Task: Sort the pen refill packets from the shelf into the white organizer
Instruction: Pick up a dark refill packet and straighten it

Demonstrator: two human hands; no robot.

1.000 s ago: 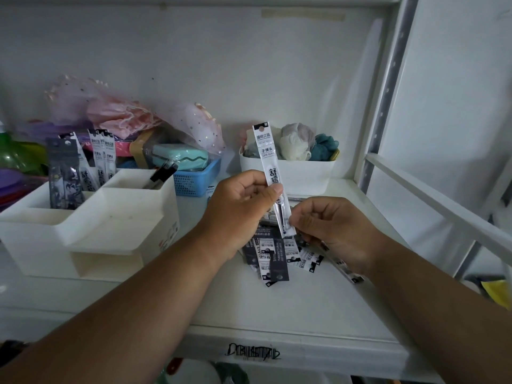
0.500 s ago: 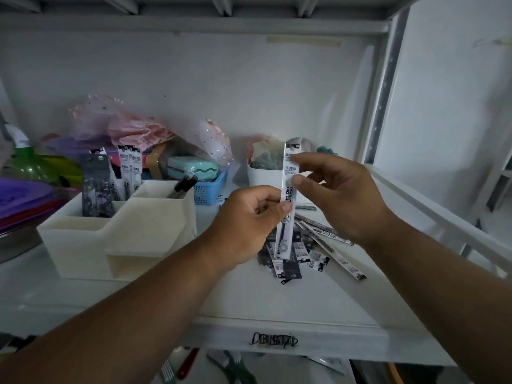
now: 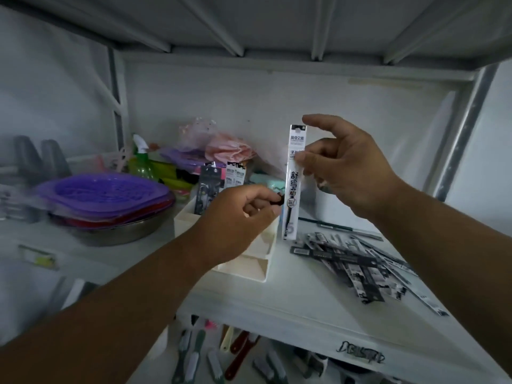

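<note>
A: What's nearest, low in the frame?

B: Two bare forearms reaching up from the bottom corners. Under the white shelf [image 3: 277,309] edge there are brushes [image 3: 194,356] with pale bristles on a lower level, blurred.

A: And the packet being handled?

B: The refill packet [image 3: 294,184], centre frame, is a long narrow flat strip, glossy white plastic with bold black characters down its middle and a dark refill showing in the lower part. It stands upright in the air above the shelf, just right of the white organizer [image 3: 249,261]. The right hand [image 3: 343,173] pinches its right edge near the upper half, thumb on the strip, forefinger stretched above its top.

A: The other hand?

B: The left hand [image 3: 243,214] is curled, fingertips just beside the packet's lower left edge. Whether it touches the strip or holds something small and dark, I cannot tell.

A: Further back?

B: To the right, a loose pile of refill packets [image 3: 357,261] lies flat on the shelf, black and white strips fanned across each other. The organizer is matte cream plastic, stepped and boxy; several packets stand upright in its rear compartment. At left, purple ribbed plastic lids [image 3: 105,195] sit on a steel bowl [image 3: 116,231]. Behind, a green spray bottle [image 3: 142,162] and pink crinkled tissue [image 3: 230,151] stand against the wall.
</note>
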